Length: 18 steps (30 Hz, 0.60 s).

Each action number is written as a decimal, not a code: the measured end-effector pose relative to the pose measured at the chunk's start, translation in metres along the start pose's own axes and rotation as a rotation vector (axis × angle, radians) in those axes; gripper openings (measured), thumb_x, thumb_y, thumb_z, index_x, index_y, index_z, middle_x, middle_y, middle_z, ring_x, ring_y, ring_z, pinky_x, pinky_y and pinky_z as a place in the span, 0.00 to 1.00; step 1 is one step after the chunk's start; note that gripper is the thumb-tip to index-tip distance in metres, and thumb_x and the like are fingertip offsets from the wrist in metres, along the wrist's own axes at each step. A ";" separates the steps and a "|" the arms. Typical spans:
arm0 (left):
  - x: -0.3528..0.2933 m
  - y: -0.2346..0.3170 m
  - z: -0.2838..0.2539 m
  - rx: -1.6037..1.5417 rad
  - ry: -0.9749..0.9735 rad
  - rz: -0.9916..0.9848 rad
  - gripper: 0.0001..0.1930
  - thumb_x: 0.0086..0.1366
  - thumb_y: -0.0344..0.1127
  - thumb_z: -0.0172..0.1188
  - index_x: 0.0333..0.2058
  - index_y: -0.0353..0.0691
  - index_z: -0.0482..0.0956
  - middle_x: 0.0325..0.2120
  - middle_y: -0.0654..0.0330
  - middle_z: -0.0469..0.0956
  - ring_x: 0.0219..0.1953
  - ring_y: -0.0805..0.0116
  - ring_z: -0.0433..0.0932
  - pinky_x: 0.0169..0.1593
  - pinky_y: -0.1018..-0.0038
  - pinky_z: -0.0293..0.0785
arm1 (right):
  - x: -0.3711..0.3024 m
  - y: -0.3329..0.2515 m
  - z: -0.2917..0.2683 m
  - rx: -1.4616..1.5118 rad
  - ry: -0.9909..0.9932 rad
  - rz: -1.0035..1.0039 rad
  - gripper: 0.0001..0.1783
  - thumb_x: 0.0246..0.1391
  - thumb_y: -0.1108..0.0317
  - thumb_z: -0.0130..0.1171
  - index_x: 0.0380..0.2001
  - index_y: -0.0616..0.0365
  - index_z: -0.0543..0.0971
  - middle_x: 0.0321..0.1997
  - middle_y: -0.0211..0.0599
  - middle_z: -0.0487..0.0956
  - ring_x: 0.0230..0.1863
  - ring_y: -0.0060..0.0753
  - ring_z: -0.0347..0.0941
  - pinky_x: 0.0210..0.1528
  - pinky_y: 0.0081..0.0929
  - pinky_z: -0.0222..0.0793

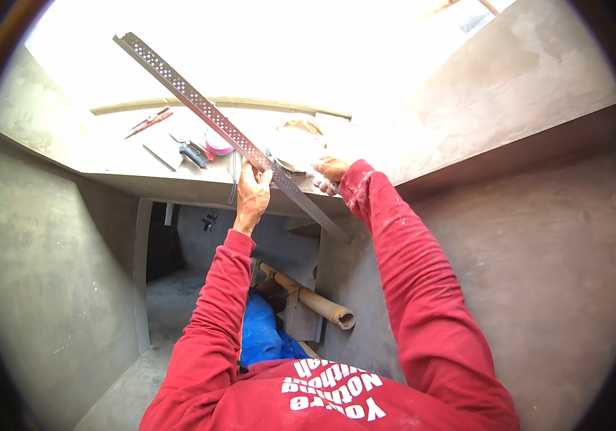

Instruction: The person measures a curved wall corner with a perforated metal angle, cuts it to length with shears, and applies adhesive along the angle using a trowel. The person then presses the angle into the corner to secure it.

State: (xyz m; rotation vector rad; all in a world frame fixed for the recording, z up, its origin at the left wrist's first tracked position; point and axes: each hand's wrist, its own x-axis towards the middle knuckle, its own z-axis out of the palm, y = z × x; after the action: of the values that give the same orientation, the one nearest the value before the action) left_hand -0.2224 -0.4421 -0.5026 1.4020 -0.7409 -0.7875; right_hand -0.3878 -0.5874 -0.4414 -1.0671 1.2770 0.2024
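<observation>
A long perforated metal strip [200,104] runs diagonally from the upper left down to a concrete corner at the middle. My left hand [252,194] grips this strip near its lower half. My right hand [329,174], dusted white, rests on the ledge beside a round bowl [295,146] of pale plaster. Both sleeves are red and speckled with plaster.
On the concrete ledge [128,161] lie red-handled pliers [148,121], a flat trowel [164,153], a dark hand tool [194,154] and a pink roll [216,144]. A bamboo pole [311,298] on a wooden support stands below. Grey plastered walls close in on both sides.
</observation>
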 end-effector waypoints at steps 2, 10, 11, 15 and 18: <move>0.000 0.002 -0.001 0.019 -0.015 -0.025 0.16 0.70 0.27 0.57 0.54 0.33 0.70 0.35 0.62 0.75 0.33 0.74 0.75 0.39 0.74 0.78 | -0.004 0.010 0.003 0.020 -0.023 -0.071 0.16 0.72 0.55 0.49 0.48 0.57 0.74 0.28 0.33 0.76 0.23 0.22 0.73 0.18 0.21 0.71; -0.001 0.007 -0.004 0.081 -0.031 -0.052 0.17 0.70 0.26 0.57 0.55 0.36 0.69 0.33 0.65 0.71 0.33 0.75 0.70 0.42 0.75 0.75 | -0.023 0.039 0.006 0.117 0.138 -0.294 0.13 0.68 0.60 0.53 0.43 0.59 0.76 0.25 0.35 0.78 0.20 0.28 0.74 0.23 0.26 0.73; -0.002 0.008 -0.005 0.056 -0.039 -0.084 0.20 0.69 0.26 0.58 0.58 0.38 0.68 0.34 0.67 0.69 0.34 0.76 0.67 0.43 0.76 0.73 | -0.022 0.038 0.006 0.160 0.146 -0.331 0.13 0.68 0.59 0.54 0.42 0.60 0.77 0.25 0.34 0.79 0.19 0.28 0.74 0.23 0.26 0.72; -0.013 0.019 -0.006 -0.005 -0.033 -0.069 0.19 0.71 0.24 0.55 0.59 0.38 0.67 0.39 0.63 0.74 0.38 0.74 0.73 0.46 0.74 0.76 | -0.022 0.036 0.010 0.131 0.253 -0.526 0.17 0.67 0.61 0.57 0.48 0.65 0.75 0.25 0.33 0.79 0.20 0.20 0.72 0.22 0.21 0.69; -0.022 0.031 -0.008 -0.074 -0.047 -0.031 0.17 0.71 0.22 0.54 0.57 0.38 0.68 0.40 0.62 0.75 0.40 0.74 0.75 0.46 0.73 0.77 | -0.037 0.037 0.016 0.143 0.321 -0.587 0.19 0.66 0.62 0.60 0.50 0.67 0.75 0.27 0.33 0.80 0.21 0.18 0.72 0.23 0.19 0.69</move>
State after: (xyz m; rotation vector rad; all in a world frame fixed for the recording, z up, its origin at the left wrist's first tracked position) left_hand -0.2267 -0.4195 -0.4715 1.3352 -0.7201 -0.8665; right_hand -0.4138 -0.5408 -0.4315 -1.3354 1.1797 -0.5151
